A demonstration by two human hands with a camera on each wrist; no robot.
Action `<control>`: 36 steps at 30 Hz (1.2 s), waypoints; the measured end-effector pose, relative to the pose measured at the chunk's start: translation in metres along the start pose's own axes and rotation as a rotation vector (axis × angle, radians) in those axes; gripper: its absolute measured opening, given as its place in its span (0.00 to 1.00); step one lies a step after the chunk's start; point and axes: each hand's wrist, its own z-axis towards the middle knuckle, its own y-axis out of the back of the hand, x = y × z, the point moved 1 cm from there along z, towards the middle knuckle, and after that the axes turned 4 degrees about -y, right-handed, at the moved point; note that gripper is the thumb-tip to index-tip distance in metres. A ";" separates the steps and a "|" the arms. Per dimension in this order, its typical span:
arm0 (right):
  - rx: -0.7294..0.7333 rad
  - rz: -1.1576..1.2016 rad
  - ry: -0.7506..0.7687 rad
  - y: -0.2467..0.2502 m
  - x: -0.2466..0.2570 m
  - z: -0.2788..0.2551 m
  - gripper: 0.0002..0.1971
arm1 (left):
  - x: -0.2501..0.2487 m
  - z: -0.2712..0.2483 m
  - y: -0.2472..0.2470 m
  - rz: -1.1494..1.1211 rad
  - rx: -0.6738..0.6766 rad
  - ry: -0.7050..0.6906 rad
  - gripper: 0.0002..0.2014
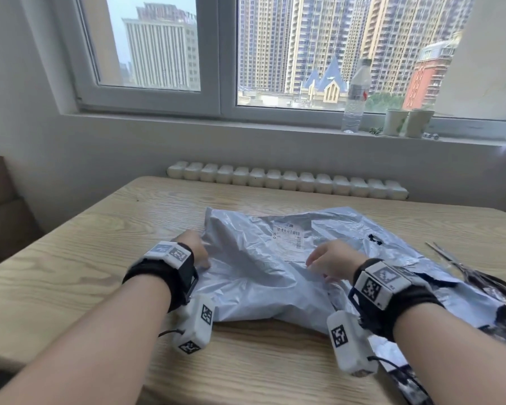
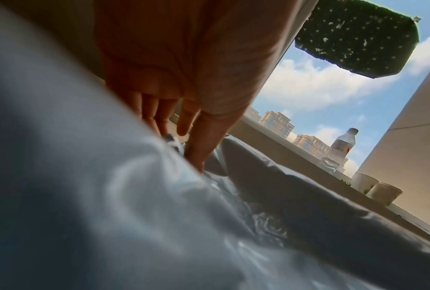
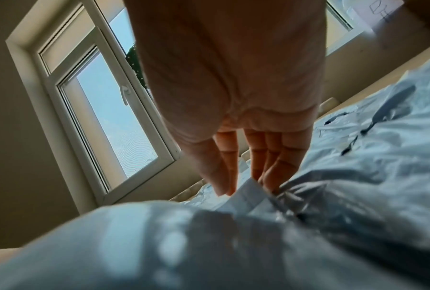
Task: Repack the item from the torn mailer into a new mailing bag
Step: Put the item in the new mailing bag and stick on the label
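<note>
A pale grey plastic mailing bag (image 1: 251,287) lies bulging and crumpled at the middle of the wooden table (image 1: 100,258). Behind and to its right spreads a grey mailer (image 1: 348,229) with a shipping label (image 1: 288,235) and tears that show black lining. My left hand (image 1: 195,249) is at the bag's left edge. In the left wrist view my left hand (image 2: 181,145) pinches a fold of the plastic (image 2: 134,215) between thumb and fingers. My right hand (image 1: 330,261) rests on the bag's right part. Its (image 3: 246,182) fingers are straight, tips touching the plastic (image 3: 184,245).
Scissors (image 1: 473,273) lie on the table at the right, beside the torn plastic. A water bottle (image 1: 357,95) and two pale cups (image 1: 395,122) stand on the windowsill. A radiator (image 1: 287,181) runs along the table's far edge. Bare wood shows left of the bag.
</note>
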 end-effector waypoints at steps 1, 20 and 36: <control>-0.015 0.015 0.002 -0.003 0.000 0.003 0.10 | 0.001 0.001 -0.001 0.017 0.014 -0.003 0.33; -0.016 0.300 0.061 -0.012 -0.006 -0.003 0.12 | -0.001 -0.008 0.011 -0.229 -0.059 -0.099 0.30; -0.021 0.427 0.201 -0.018 0.079 0.012 0.23 | 0.031 0.024 0.083 -0.165 -0.360 -0.136 0.23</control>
